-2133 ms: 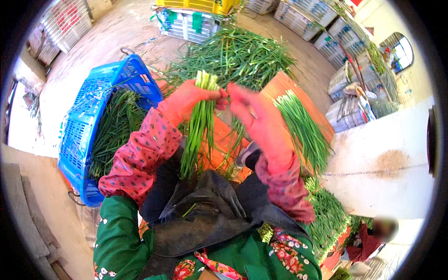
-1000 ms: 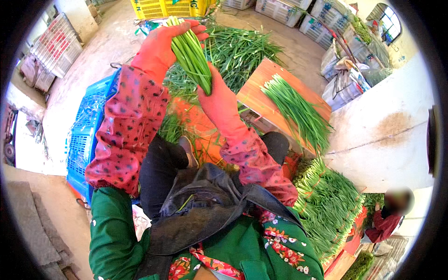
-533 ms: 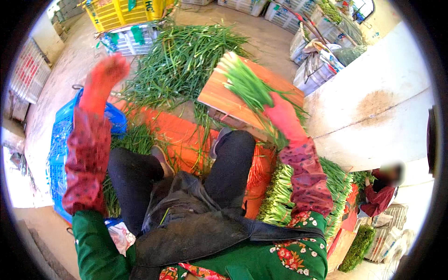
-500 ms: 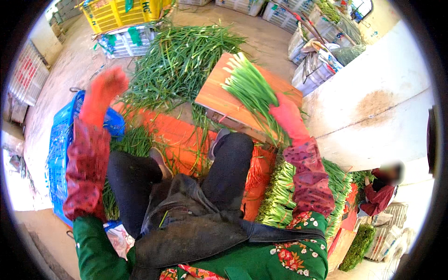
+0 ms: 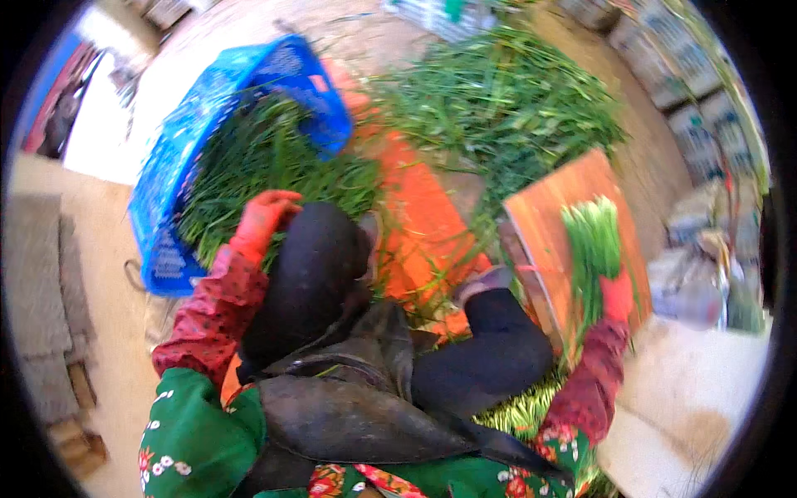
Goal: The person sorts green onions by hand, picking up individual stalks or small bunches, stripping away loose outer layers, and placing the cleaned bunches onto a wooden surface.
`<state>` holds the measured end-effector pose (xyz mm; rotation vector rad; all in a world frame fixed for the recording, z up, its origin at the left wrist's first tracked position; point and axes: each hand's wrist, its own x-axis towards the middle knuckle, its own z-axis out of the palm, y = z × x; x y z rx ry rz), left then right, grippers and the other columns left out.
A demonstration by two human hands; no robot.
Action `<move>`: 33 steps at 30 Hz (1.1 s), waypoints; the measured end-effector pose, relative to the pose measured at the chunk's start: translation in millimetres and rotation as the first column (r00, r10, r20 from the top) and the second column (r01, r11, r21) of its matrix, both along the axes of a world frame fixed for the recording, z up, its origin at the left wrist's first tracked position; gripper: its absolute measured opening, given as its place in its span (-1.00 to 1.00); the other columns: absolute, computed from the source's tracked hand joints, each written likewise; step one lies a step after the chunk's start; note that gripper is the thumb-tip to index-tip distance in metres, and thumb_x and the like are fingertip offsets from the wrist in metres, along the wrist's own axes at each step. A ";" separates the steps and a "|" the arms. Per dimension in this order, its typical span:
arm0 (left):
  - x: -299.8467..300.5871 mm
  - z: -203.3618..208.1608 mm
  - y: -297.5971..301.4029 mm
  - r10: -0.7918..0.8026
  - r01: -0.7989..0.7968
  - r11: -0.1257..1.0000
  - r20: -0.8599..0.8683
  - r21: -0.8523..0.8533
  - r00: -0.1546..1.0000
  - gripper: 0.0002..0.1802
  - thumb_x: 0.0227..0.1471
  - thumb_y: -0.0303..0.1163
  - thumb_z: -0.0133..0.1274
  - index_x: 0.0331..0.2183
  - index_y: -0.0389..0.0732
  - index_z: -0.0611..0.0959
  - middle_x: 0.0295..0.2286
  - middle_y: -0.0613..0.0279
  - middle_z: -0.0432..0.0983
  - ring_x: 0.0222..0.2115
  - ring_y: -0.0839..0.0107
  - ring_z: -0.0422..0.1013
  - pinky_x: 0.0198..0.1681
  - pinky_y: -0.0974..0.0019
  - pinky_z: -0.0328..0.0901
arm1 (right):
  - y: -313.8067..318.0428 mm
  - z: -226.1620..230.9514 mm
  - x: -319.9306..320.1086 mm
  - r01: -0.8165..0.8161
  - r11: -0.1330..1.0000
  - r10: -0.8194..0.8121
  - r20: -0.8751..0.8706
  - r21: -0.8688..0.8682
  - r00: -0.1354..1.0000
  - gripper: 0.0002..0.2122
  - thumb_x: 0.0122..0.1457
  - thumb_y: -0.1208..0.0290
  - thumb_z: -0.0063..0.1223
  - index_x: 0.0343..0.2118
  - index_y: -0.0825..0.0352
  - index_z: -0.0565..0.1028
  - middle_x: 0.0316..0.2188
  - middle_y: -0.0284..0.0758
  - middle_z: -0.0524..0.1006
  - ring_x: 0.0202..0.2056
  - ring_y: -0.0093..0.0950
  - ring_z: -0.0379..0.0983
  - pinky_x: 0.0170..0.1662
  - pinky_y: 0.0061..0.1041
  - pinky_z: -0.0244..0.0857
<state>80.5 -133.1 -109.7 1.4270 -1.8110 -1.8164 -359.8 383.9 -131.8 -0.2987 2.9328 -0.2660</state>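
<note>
My right hand point(image 5: 616, 295), in a red glove, rests on a bundle of green chives point(image 5: 591, 249) laid on a tilted wooden board point(image 5: 554, 217) at my right. My left hand point(image 5: 264, 217), also gloved in red, reaches over my left knee to the loose chives point(image 5: 249, 166) spilling from a blue plastic crate point(image 5: 217, 100). Its fingers curl at the greens; a grip cannot be made out. An orange sheet point(image 5: 419, 228) lies between my knees.
A big heap of loose chives point(image 5: 506, 100) covers the ground ahead. Stacked bundles point(image 5: 523, 411) lie under my right arm. White crates point(image 5: 697, 116) line the far right, and a pale slab point(image 5: 697, 398) is at the lower right.
My view has swung left and down. My left hand dropped from raised in the air to the chives by the blue crate. My right hand stays on the bundle on the board.
</note>
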 end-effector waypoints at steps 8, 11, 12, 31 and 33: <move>75.4 -112.1 -30.6 0.103 -0.108 0.994 0.198 0.017 0.975 -0.66 0.00 -0.29 0.00 -0.22 -0.32 0.56 -0.42 0.17 0.55 -0.47 0.41 0.47 -0.42 0.39 0.33 | -71.1 29.1 8.8 -0.283 0.948 0.281 -0.036 -0.146 0.959 -0.42 -0.04 0.39 0.13 0.12 0.18 0.27 -0.08 -0.07 0.45 -0.07 -0.25 0.42 -0.04 -0.37 0.27; 65.3 -120.7 -100.7 0.137 0.016 0.893 0.306 -0.451 0.942 -0.63 0.00 -0.21 0.04 -0.21 -0.26 0.57 -0.37 0.12 0.56 -0.32 0.33 0.47 -0.23 0.34 0.32 | -166.0 24.8 57.2 -0.256 0.908 0.360 0.306 -0.331 0.881 -0.50 0.02 0.38 0.09 0.09 0.16 0.31 -0.11 -0.18 0.48 -0.15 -0.37 0.46 -0.10 -0.45 0.30; 68.8 -126.0 -125.0 0.146 0.042 0.830 0.289 -0.556 0.946 -0.67 0.00 -0.22 0.05 -0.22 -0.21 0.58 -0.34 0.12 0.56 -0.31 0.33 0.48 -0.22 0.34 0.33 | -202.1 20.8 75.1 -0.301 0.894 0.421 0.394 -0.331 0.817 -0.51 0.03 0.35 0.09 0.08 0.17 0.32 -0.14 -0.20 0.50 -0.17 -0.37 0.47 -0.13 -0.46 0.32; 93.5 -163.4 -293.9 0.400 -0.216 0.638 0.079 -0.739 0.913 -0.51 -0.01 -0.08 0.08 -0.16 -0.29 0.56 -0.22 0.00 0.52 -0.18 0.18 0.44 -0.10 0.23 0.28 | -455.7 -187.9 280.5 -0.176 0.786 0.615 0.778 -0.593 0.127 -0.59 0.05 0.22 0.09 -0.05 0.31 0.42 -0.28 -0.17 0.55 -0.23 -0.35 0.49 -0.18 -0.45 0.34; 76.5 -167.1 -332.6 0.377 -0.014 0.546 0.230 -0.838 0.897 -0.39 -0.08 -0.04 0.14 -0.09 -0.31 0.50 -0.17 0.00 0.49 -0.13 0.18 0.41 -0.06 0.23 0.25 | -470.7 -192.4 284.5 -0.082 0.772 0.635 0.761 -0.630 0.135 -0.59 0.05 0.23 0.10 -0.05 0.30 0.42 -0.30 -0.20 0.55 -0.25 -0.39 0.49 -0.20 -0.48 0.34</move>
